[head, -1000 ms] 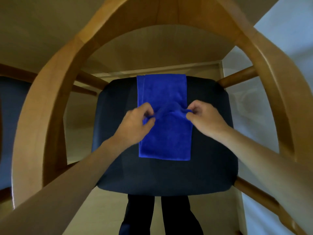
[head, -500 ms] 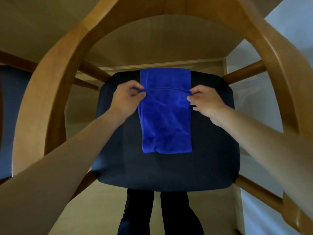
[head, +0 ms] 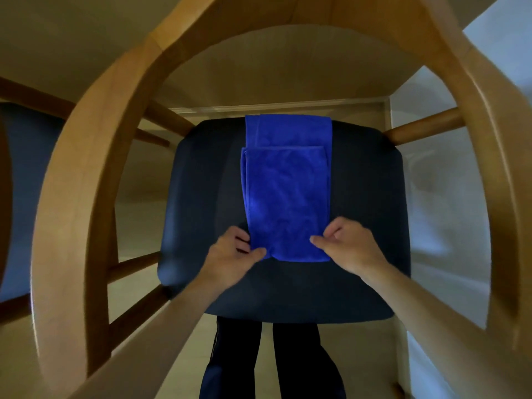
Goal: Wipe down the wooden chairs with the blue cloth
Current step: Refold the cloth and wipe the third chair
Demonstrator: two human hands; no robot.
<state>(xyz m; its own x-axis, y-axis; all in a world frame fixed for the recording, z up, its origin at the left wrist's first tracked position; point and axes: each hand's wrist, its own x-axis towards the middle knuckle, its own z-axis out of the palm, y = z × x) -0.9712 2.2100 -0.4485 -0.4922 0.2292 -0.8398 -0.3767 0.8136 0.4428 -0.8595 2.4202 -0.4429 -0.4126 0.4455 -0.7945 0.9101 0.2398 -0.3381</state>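
A blue cloth (head: 286,191) lies folded lengthwise on the dark seat (head: 365,203) of a wooden chair (head: 86,174), its far end reaching the seat's back edge. The upper layer stops short of the far end. My left hand (head: 234,256) pinches the cloth's near left corner between thumb and fingers. At the near right corner my right hand (head: 345,244) pinches the edge the same way. The chair's curved wooden back and armrest frame arches around the whole seat.
A second chair with a blue seat (head: 26,180) stands at the left, partly behind the wooden frame. A white wall or panel (head: 449,214) lies to the right. My dark-trousered legs (head: 267,361) show below the seat's front edge on the pale floor.
Both hands have come back from the middle and far part of the cloth to its near corners. The cloth now lies doubled, with a folded layer laid flat over the lower one.
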